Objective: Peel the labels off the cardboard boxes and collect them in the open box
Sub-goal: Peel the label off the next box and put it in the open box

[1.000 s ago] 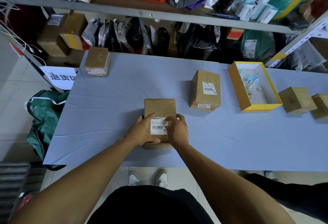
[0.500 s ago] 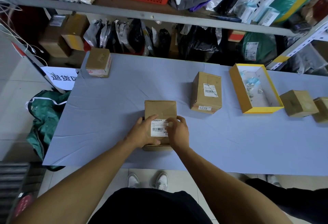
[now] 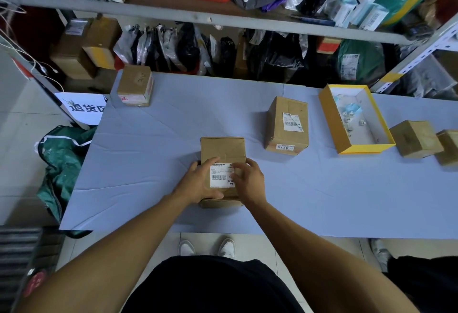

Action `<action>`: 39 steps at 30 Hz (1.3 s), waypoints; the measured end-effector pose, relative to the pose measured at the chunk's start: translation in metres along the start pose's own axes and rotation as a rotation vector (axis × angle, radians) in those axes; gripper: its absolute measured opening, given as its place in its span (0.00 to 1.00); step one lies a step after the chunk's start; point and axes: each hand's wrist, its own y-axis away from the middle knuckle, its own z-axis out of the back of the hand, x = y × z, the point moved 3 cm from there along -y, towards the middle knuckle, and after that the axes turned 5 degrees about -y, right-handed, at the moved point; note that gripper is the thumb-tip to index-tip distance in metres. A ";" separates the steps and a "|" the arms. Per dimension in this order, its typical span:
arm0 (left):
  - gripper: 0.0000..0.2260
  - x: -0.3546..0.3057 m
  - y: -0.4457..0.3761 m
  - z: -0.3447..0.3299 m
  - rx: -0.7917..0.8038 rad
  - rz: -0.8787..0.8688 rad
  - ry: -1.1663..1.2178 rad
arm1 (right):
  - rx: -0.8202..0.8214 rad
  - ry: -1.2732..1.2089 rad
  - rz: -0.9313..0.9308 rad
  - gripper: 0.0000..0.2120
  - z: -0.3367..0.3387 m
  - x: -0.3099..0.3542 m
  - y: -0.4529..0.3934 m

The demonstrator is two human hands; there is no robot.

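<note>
A brown cardboard box (image 3: 222, 149) sits near the table's front edge with a white barcode label (image 3: 220, 175) on its top. My left hand (image 3: 198, 182) grips the box's left side, thumb by the label's upper left corner. My right hand (image 3: 248, 180) rests on the box's right side, fingertips on the label's right edge and covering part of it. To the right stands another box (image 3: 280, 124) with a white label (image 3: 292, 121) and a small tag on its front. Further right is the open yellow box (image 3: 328, 121) holding several peeled scraps.
A box (image 3: 135, 84) stands at the table's far left corner. Two plain small boxes (image 3: 415, 137) sit at the right end. The table (image 3: 148, 151) is covered in pale blue. Shelves packed with parcels rise behind it. A green bag (image 3: 60, 161) lies on the floor, left.
My right fingertips have shifted slightly along the label's right edge. The box and my left hand stay put; the view has tilted a little.
</note>
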 end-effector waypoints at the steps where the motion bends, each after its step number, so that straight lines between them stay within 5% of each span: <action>1: 0.49 -0.001 0.000 0.000 0.000 -0.001 -0.006 | -0.010 -0.001 -0.015 0.11 0.000 0.002 0.000; 8: 0.49 -0.003 0.000 0.000 0.000 -0.002 -0.028 | 0.056 0.040 -0.078 0.07 -0.008 0.006 0.002; 17: 0.49 0.000 0.000 -0.001 0.003 -0.005 -0.021 | 0.074 0.075 0.009 0.17 0.003 0.008 0.000; 25: 0.49 0.000 -0.001 -0.001 -0.010 -0.011 -0.030 | 0.171 0.041 -0.033 0.09 0.003 0.008 -0.001; 32: 0.49 0.001 -0.001 -0.002 -0.007 -0.004 -0.008 | 0.121 0.043 -0.012 0.22 0.006 0.007 0.002; 39: 0.49 0.002 -0.002 -0.003 -0.021 -0.001 0.002 | 0.090 0.020 -0.039 0.19 -0.006 0.005 0.001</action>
